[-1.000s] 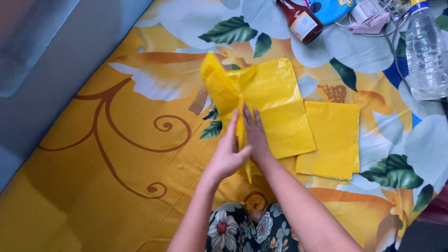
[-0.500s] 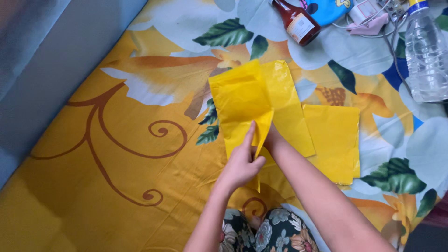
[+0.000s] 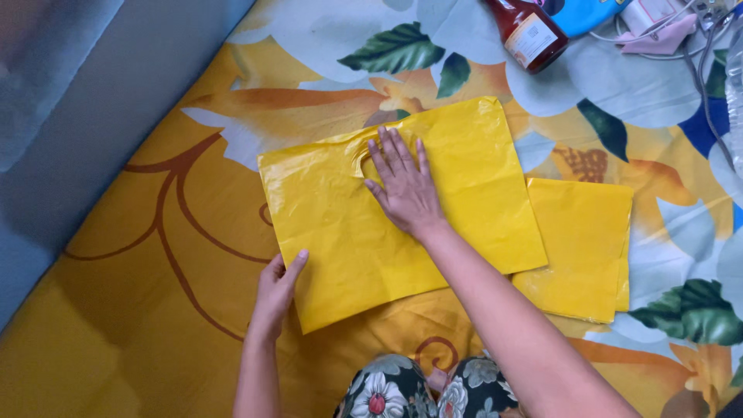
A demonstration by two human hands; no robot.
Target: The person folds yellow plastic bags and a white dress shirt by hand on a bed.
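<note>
**Both hands flat on a yellow plastic bag spread on a flowered bedsheet**

Large flat yellow plastic carrier bag with a die-cut handle hole (image 3: 395, 213) lies spread on the flowered orange-and-pale bedsheet (image 3: 139, 340), roughly mid-sheet, straight ahead of the person's knees. Long axis runs left-right with a slight tilt, right end farther away, left end nearer. Handle cut-out sits on the far edge, just by the right fingertips.

Right hand (image 3: 406, 190) open, fingers spread, palm pressed flat on the middle of the bag, fingers pointing away toward the far edge. Holds nothing, only presses. Left hand (image 3: 277, 290) at the bag's near-left edge, fingers loosely extended, thumb touching the bag border; whether it pinches the edge or just rests on it, cannot tell. Right hand is on the bag's centre, left is nearer the corner.

Second, smaller folded yellow plastic bag (image 3: 580, 248) lies just to the right, its left edge tucked under or touching the big one. Count: two yellow bags.

Far-right corner of the sheet: one dark red sauce bottle with a label (image 3: 530, 31) lying on its side, one blue object (image 3: 588, 11) partly cut off, one pink cloth (image 3: 658, 35), grey cables (image 3: 704, 70). All well apart from the hands. Floral-print trouser knees (image 3: 418, 391) at the near edge.
</note>
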